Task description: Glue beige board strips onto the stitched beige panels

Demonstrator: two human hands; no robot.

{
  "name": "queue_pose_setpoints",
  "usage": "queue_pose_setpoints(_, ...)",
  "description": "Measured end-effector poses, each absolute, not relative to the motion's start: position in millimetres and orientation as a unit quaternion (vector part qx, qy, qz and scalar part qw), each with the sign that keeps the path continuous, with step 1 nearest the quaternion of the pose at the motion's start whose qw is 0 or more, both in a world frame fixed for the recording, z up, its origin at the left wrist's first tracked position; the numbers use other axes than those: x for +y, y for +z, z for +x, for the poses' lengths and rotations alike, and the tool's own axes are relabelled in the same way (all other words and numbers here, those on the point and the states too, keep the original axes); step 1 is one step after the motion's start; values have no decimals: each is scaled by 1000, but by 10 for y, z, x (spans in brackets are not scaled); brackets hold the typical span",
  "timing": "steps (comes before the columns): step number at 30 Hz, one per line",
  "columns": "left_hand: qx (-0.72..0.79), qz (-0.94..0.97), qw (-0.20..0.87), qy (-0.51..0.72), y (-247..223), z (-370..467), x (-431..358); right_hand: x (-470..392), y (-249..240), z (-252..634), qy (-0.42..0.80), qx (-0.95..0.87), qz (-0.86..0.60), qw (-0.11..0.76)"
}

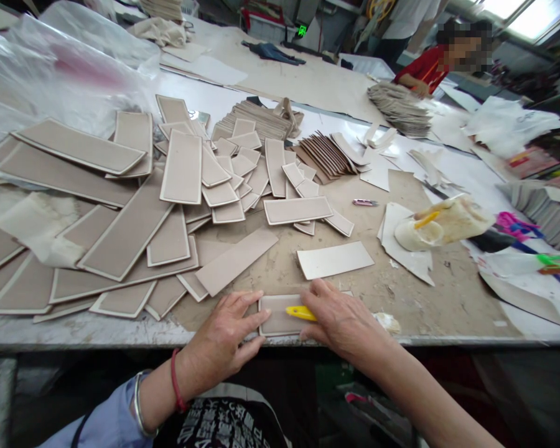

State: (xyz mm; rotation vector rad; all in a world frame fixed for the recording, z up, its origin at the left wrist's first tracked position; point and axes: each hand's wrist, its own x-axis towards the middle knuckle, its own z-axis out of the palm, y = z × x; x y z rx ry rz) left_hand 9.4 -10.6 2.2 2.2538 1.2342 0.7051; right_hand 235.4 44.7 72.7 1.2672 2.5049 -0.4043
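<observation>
A small rectangular beige panel (280, 320) with a pale border lies flat near the table's front edge. My left hand (219, 333) has its fingers spread, the fingertips touching the panel's left end. Over the panel's right part, my right hand (343, 317) is closed around a yellow-handled tool (301, 313). The handle's end points left; the tool's working end is hidden under the hand. Just beyond the panel lies a pale blank strip (336, 259). A plain beige strip (238, 258) rests farther left, partly on the pile.
Many bordered panels (182, 168) are heaped at the left and centre. A white pot (419, 233) with a yellow stick stands to the right, near small pink thread snips (365, 202). Plastic bags (65, 68) lie back left. A person in red (424, 71) is across the table.
</observation>
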Motion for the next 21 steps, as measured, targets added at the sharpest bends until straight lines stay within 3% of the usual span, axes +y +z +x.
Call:
queue_pose_setpoints(12,390,878,172,218,100,161,-116,473,715,2368,-143,878,435,139)
queue_pose_setpoints(21,396,866,198,234,100,155,-104,501,762,2307,-142,870,443,166)
